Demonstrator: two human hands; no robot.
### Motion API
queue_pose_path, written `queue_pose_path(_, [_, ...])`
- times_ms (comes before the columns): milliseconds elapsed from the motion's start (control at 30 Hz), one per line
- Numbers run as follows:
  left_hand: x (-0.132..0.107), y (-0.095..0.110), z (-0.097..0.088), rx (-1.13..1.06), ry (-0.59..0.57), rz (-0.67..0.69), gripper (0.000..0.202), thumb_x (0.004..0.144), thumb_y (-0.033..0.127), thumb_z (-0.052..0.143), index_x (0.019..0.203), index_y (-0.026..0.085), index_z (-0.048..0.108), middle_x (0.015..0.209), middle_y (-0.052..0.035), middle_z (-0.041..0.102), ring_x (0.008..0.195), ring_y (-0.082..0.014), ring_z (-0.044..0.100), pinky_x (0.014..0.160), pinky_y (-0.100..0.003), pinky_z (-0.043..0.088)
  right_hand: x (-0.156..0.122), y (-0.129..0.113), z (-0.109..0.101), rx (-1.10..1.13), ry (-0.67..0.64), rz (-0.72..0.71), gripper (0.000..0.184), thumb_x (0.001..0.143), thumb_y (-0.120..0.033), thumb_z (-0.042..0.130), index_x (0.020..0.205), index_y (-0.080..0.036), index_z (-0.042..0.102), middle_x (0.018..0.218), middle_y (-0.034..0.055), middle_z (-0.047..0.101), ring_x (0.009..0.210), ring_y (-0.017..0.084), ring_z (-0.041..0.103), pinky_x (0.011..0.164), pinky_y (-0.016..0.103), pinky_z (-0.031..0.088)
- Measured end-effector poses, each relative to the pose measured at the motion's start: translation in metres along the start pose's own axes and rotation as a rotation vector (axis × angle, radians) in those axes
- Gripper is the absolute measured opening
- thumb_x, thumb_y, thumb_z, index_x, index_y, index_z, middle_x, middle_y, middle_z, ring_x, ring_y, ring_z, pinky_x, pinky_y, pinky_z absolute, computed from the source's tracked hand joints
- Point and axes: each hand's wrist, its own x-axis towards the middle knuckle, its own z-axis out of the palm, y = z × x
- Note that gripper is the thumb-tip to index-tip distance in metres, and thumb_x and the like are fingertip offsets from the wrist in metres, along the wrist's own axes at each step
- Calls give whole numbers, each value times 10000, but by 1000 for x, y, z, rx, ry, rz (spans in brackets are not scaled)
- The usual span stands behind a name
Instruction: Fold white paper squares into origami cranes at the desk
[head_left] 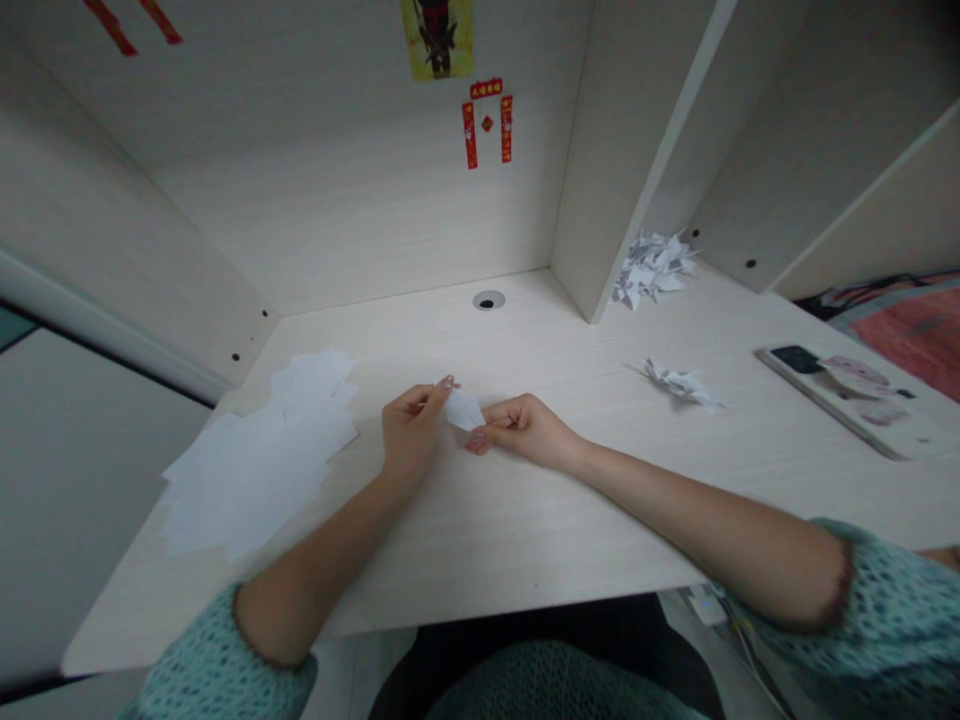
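Between my two hands is a small piece of folded white paper [465,409], held just above the middle of the desk. My left hand [414,425] pinches its upper left corner between thumb and fingers. On the other side, my right hand [521,430] grips the lower right edge, thumb toward me. Left of my left hand lies a spread pile of white paper sheets [262,460]. Several folded paper pieces [681,384] with pointed ends sit in a small cluster to the right, beyond my right hand.
A heap of folded white paper [651,268] stands behind the upright divider [622,170]. A phone-like device in a decorated case [855,400] lies at the right, near a red cloth [915,335]. A round cable hole [489,300] is at the desk's back.
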Motion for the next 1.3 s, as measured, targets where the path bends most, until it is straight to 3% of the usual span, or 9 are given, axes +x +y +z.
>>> queue_pose_path(267, [4, -2, -2, 22, -79, 32, 296, 743, 451, 638, 713, 172, 730, 746, -50, 717, 668, -157, 616, 641, -266, 462, 1, 1, -4, -58, -59, -65, 334, 712, -373, 712, 972, -164, 687, 706, -7, 680, 625, 110, 606, 654, 250, 480])
queue_pose_path(400, [4, 0, -4, 137, -164, 117, 257, 740, 417, 647, 653, 182, 705, 686, -30, 682, 644, -148, 591, 624, -255, 439, 3, 2, -6, -15, 86, -158, 382, 721, -345, 703, 1056, -172, 642, 896, 40, 693, 778, 133, 622, 726, 267, 470])
queue_pose_path(500, [1, 1, -4, 227, -214, 193, 241, 740, 391, 652, 616, 185, 672, 667, -16, 647, 666, -143, 583, 651, -246, 435, 5, 3, -7, 5, 168, -162, 332, 699, -338, 717, 967, -159, 641, 798, 35, 689, 706, 122, 618, 685, 258, 463])
queue_pose_path(633, [-1, -1, -1, 139, -282, 119, 267, 775, 420, 617, 908, 197, 681, 861, -40, 674, 796, -166, 624, 695, -255, 456, 4, 4, -9, 5, 251, -191, 459, 664, -326, 741, 1050, -194, 531, 667, -33, 643, 533, 80, 543, 533, 206, 401])
queue_pose_path(733, [-1, -5, 0, 56, -332, 26, 484, 748, 411, 661, 1174, 201, 568, 893, -44, 681, 804, -172, 641, 720, -274, 474, 3, 2, -10, 51, 363, -287, 427, 674, -337, 734, 995, -232, 472, 707, -52, 621, 519, 70, 531, 513, 199, 391])
queue_pose_path(900, [-6, -4, -1, -13, -430, 61, 722, 743, 341, 692, 1370, 243, 349, 886, -10, 709, 808, -150, 661, 820, -305, 483, 1, -5, -11, -62, 394, -276, 225, 752, -383, 665, 870, -195, 629, 600, -37, 535, 526, 99, 516, 545, 247, 422])
queue_pose_path(967, [-8, -2, -1, 2, -418, 122, 702, 751, 324, 687, 1370, 266, 360, 913, -5, 712, 836, -149, 662, 838, -305, 484, 0, -7, -11, -119, 385, -310, 258, 745, -364, 680, 941, -196, 679, 623, -30, 518, 559, 106, 518, 583, 264, 437])
queue_pose_path(1100, [-7, -1, -3, 102, -322, 246, 394, 779, 332, 657, 1161, 250, 609, 1127, -41, 672, 1034, -190, 619, 877, -298, 478, -1, -9, -11, -206, 379, -409, 308, 741, -300, 698, 1039, -224, 696, 758, 4, 564, 699, 122, 559, 686, 278, 456])
queue_pose_path(1300, [-5, -3, -6, 188, -294, 253, 233, 799, 351, 635, 996, 254, 712, 1005, -28, 720, 929, -188, 654, 851, -300, 493, -1, -9, -12, -136, 367, -378, 311, 720, -294, 719, 1021, -216, 705, 702, 0, 620, 639, 113, 566, 645, 265, 466])
